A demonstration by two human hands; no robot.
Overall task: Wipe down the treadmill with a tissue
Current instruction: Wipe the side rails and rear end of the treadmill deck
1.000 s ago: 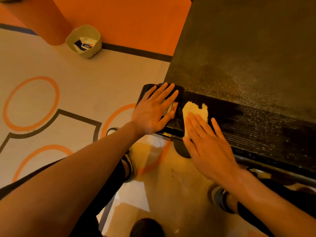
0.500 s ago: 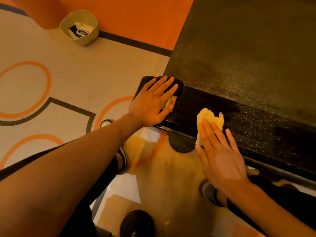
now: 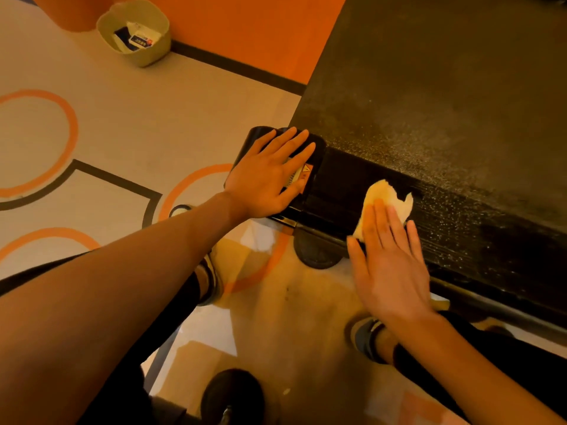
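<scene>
Writing: one sticker on the treadmill's rear corner cap, orange and pale, with a warning triangle. Its lettering lies mostly under the fingers and is not legible. The printed packets in the bin show blue and red, too small to read.

Left hand: flat on the corner cap, fingers straight and close together, covering part of the sticker.

Right hand: flat, fingers straight and slightly spread, pressing the tissue onto the rear end of the treadmill belt. The crumpled pale tissue pokes out beyond the fingertips.

Surface: black textured belt, with pale specks thick to the right of the tissue. The strip between cap and tissue is darker, with few specks. A round black foot sits under the frame edge.

Room: pale floor with orange rings and a dark outline, and an orange wall with a dark skirting strip. The bin stands on the floor by the wall.
</scene>
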